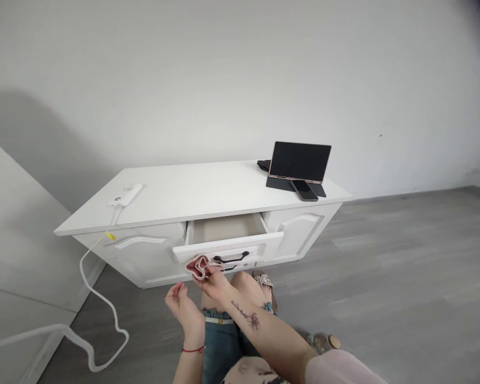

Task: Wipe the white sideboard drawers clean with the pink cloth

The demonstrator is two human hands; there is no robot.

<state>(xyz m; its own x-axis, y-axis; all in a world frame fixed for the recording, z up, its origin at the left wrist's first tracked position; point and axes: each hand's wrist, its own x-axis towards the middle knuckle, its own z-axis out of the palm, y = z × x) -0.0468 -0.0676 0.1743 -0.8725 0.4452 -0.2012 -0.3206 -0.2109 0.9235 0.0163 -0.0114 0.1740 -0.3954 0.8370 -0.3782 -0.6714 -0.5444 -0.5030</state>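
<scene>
- A red cloth [192,265] with pale edging sits gathered in the right hand [215,285], its folds spilling past the fingertips toward the left.
- The right fingers are closed on the cloth's near side; the left hand [183,308], just to their left and slightly nearer the wearer, has loosely bent fingers with nothing visible in them.
- Just beyond the right fingers, a white drawer [274,241] stands pulled out, its dark handle [231,258] just to their right. Whether the cloth touches the drawer front cannot be told from this angle.
- Good handling, in this judgement, calls for a light pinch through all the layers, since soft folds look likely to slip open from a one-sided hold.
- The left fingers are well placed to steady the loose edge, squaring the pale borders without crushing them.
- Keeping knuckles and fabric off the handle would guard against a snag; a level wrist should keep the bundle compact.
</scene>
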